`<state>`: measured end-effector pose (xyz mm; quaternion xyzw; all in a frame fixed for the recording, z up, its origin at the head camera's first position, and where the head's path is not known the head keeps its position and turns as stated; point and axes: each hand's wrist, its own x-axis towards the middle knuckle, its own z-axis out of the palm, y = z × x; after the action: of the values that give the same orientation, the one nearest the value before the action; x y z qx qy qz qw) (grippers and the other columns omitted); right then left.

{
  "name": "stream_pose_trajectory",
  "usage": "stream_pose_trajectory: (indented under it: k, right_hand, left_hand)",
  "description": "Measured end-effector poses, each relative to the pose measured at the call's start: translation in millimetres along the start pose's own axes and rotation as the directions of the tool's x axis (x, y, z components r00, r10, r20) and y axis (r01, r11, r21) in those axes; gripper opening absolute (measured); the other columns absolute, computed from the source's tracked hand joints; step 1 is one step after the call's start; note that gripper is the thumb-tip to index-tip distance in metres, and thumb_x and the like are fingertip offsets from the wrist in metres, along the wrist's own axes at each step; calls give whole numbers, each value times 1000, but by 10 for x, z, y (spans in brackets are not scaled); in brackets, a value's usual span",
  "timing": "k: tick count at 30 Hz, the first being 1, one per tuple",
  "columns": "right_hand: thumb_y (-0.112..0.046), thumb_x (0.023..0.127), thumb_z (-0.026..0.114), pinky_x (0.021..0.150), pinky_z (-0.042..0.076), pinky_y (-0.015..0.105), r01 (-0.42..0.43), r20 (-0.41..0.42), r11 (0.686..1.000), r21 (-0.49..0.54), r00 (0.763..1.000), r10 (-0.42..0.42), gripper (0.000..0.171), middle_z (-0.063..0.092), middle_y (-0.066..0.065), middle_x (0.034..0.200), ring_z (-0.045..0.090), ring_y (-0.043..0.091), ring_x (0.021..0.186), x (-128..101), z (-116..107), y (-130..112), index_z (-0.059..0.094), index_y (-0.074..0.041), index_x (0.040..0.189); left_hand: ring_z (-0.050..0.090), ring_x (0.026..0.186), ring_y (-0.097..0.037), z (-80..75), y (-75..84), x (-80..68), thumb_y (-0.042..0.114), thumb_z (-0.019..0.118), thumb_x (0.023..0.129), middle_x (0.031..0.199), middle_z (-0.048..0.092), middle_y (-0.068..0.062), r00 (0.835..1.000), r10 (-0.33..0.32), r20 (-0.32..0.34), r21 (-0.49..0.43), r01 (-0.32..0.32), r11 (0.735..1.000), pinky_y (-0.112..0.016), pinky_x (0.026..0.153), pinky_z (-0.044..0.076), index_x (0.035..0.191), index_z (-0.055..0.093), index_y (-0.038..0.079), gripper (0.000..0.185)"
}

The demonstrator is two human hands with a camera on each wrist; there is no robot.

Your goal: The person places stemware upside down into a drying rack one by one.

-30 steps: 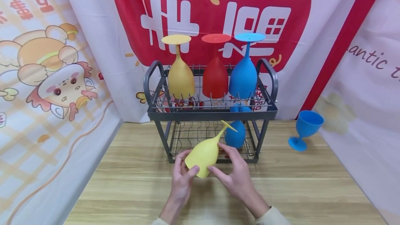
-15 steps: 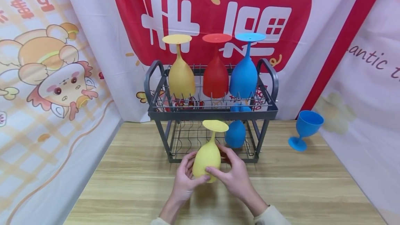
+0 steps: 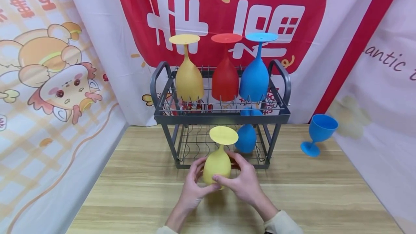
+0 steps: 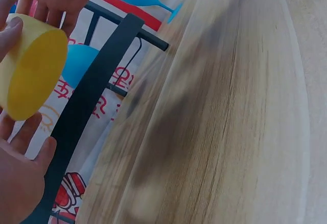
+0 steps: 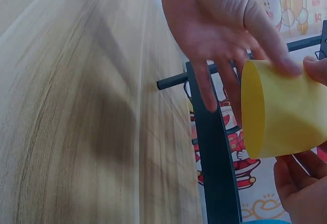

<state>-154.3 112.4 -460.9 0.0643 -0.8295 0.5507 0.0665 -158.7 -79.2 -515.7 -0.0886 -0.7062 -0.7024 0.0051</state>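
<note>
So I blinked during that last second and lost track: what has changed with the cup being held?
Both hands, left and right, turned the yellow plastic goblet from tilted to upside down, foot on top, edging it toward the grey wire dish rack. The grip stayed; the three goblets on the rack and the blue goblet on the table stayed put.

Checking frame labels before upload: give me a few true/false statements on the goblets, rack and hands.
1. Both the left hand and the right hand hold the yellow goblet. True.
2. That goblet is held with its foot down. False: it is upside down, foot on top.
3. The rack carries three inverted goblets on its top tier. True: the yellow one, the red one and the blue one.
4. The blue goblet on the table lies on its side. False: it stands on its foot, right of the rack.
</note>
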Motion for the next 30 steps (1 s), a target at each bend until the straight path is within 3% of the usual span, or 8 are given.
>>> stream_pose_trajectory:
  k: [4,7,11,13,15,17,22,30]
  right_hand:
    - [-35,72,99,96,59,32,33,-19,999,-21,999,-34,86,70,1,134,68,22,113,5,-18,19,61,-15,147]
    - [-33,72,99,95,60,31,61,-29,997,-44,998,-62,85,69,0,134,68,21,114,18,-31,26,61,-18,146]
    - [-34,72,99,98,60,37,78,-44,993,-86,996,-82,83,67,-1,134,67,19,116,35,-37,52,61,-22,145]
    - [-34,73,99,99,60,42,74,-52,992,-101,995,-80,84,67,-1,136,66,20,117,40,-35,79,59,-22,147]
    - [-32,75,98,100,60,47,68,-60,992,-109,995,-75,85,65,0,139,65,22,119,48,-30,112,57,-21,149]
    - [-30,76,97,100,60,48,59,-67,992,-115,995,-67,86,64,1,141,65,23,121,63,-12,141,56,-21,151]
    - [-27,79,95,101,60,46,43,-96,994,-103,994,-53,86,61,3,143,64,23,123,140,37,195,52,-18,153]
    - [-27,85,91,101,60,45,67,-141,994,-81,987,-78,84,58,4,142,62,24,123,329,140,184,47,-16,156]
  left_hand:
    - [55,139,-21,-67,-27,-6,13,95,75,151,62,2,988,116,-103,83,-107,991,-45,122,42,147,57,23,82]
    - [57,136,-21,-167,-54,28,9,91,81,146,64,-3,943,199,-266,128,-170,977,-30,114,47,143,59,12,70]
    - [54,129,-26,-349,-87,121,17,87,88,143,62,-7,859,158,-487,138,-103,985,-36,111,45,142,56,9,63]
    - [50,130,-31,-446,-107,166,26,86,90,148,57,-7,842,87,-532,120,-26,992,-46,111,42,147,52,13,67]
    - [47,134,-36,-531,-130,211,32,83,92,155,51,-9,851,19,-525,102,41,994,-54,114,40,153,48,18,72]
    - [46,140,-42,-615,-156,255,32,80,95,160,48,-11,874,-31,-485,100,91,991,-61,119,38,157,44,19,73]
    - [47,150,-43,-740,-245,371,19,69,103,161,49,-18,928,-85,-361,129,140,982,-61,126,37,158,46,16,60]
    - [51,149,-39,-801,-300,419,9,66,102,159,54,-16,933,-119,-339,60,148,987,-51,123,43,153,53,17,53]
